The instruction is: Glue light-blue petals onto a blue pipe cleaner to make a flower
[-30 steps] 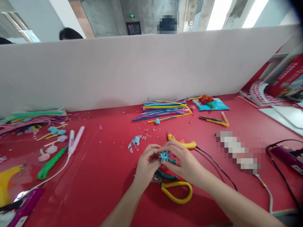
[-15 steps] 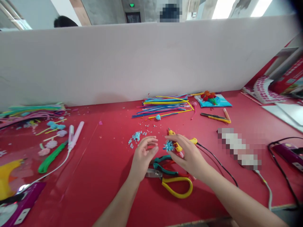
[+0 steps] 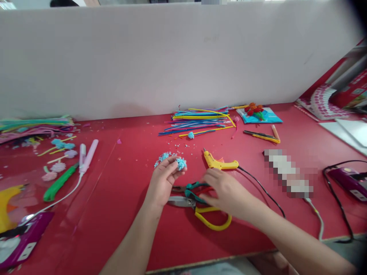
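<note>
My left hand (image 3: 164, 180) pinches a small fluffy light-blue pipe-cleaner flower (image 3: 181, 163) at its fingertips, just beside a heap of blue fluff scraps (image 3: 163, 157) on the red table (image 3: 120, 214). My right hand (image 3: 223, 191) lies low over the table with its fingers spread, and the fingertips touch the teal-handled cutters (image 3: 194, 188). Yellow-handled scissors (image 3: 210, 221) lie under and in front of that hand. A yellow glue gun (image 3: 219, 164) rests just beyond it, its black cord running off to the right.
A bundle of coloured pipe cleaners (image 3: 199, 122) lies near the white partition (image 3: 172, 61). A yellow utility knife (image 3: 262, 136), a blue card with a red flower (image 3: 259, 114), a power strip cable (image 3: 315, 214) and a purple device (image 3: 348, 179) are on the right. A green tool (image 3: 59, 183), a pink wand (image 3: 88, 156) and more pipe cleaners lie on the left.
The blue flower passed from my right hand to my left, which moved left toward the scraps. My right hand dropped onto the cutters. The view tilted downward.
</note>
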The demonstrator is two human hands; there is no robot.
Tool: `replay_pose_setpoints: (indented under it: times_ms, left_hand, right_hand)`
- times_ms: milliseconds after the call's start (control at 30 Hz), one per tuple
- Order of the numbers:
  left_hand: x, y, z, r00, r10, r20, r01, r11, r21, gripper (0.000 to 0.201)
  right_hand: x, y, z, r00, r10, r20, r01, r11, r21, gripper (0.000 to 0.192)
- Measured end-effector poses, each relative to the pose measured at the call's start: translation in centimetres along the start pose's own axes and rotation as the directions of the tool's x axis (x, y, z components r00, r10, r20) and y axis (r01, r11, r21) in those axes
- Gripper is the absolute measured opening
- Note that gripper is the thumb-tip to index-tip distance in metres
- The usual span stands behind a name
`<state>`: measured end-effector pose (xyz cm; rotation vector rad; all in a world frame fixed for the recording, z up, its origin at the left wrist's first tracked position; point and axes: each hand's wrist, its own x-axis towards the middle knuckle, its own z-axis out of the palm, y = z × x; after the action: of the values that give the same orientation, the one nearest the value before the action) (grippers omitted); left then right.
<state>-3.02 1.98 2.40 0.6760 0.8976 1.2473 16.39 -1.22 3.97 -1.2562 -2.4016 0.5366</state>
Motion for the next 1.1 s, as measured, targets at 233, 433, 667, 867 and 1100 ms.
replay_pose_setpoints:
  times_ms: [233,433,667,867,1100]
  left_hand:
    - [-0.1,0.4,0.0,0.999,0.022,0.04,-0.02,0.998,-0.059,0.015]
    - [-0.4,1.4,-0.4,0.991,0.13,0.003,-0.13,0.989,-0.076,0.019]
    - [-0.7,1.4,-0.3,0.992,0.124,-0.015,-0.125,0.988,-0.091,0.019]
    - [-1.0,0.2,1.9,0.998,-0.001,0.064,0.002,1.0,-0.018,0.018]
    - [-1.2,0.5,3.3,0.997,0.051,0.05,-0.056,0.994,0.096,0.021]
  right_hand:
    - [1.0,0.2,3.7,0.995,0.017,0.099,-0.011,0.998,-0.063,0.054]
    - [1.2,0.2,1.7,0.997,0.08,0.018,-0.081,0.995,0.061,0.034]
    - [-0.7,3.6,-1.5,0.941,0.338,0.03,-0.284,0.737,0.613,0.028]
    - [-0.1,3.5,-1.5,0.927,0.374,-0.002,-0.236,0.589,0.773,0.026]
    - [0.6,2.5,-2.5,0.918,0.374,-0.134,-0.155,0.648,0.746,0.03]
